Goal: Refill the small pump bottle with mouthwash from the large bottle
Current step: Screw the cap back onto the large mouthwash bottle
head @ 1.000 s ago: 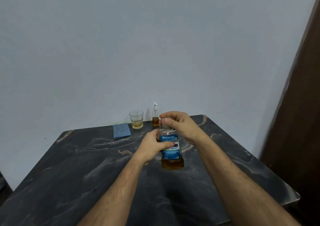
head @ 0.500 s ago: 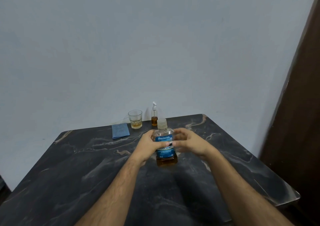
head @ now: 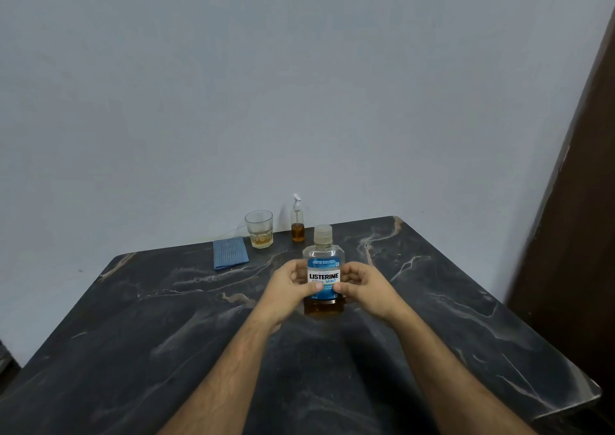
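Both hands clasp the large Listerine bottle (head: 323, 270), which stands upright on the dark marbled surface (head: 166, 334) with its cap on; the left hand (head: 290, 288) grips its left side, the right hand (head: 364, 286) its right side, thumbs on the label; amber liquid fills only its bottom; well behind stand the small pump bottle (head: 297, 222), a glass tumbler (head: 259, 229) and a blue cloth (head: 230, 253).

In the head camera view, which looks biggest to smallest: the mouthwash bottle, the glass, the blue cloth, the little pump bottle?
1. Mouthwash bottle, though it is nearest the camera.
2. Blue cloth and glass: too alike to rank.
3. Pump bottle, the slimmest.
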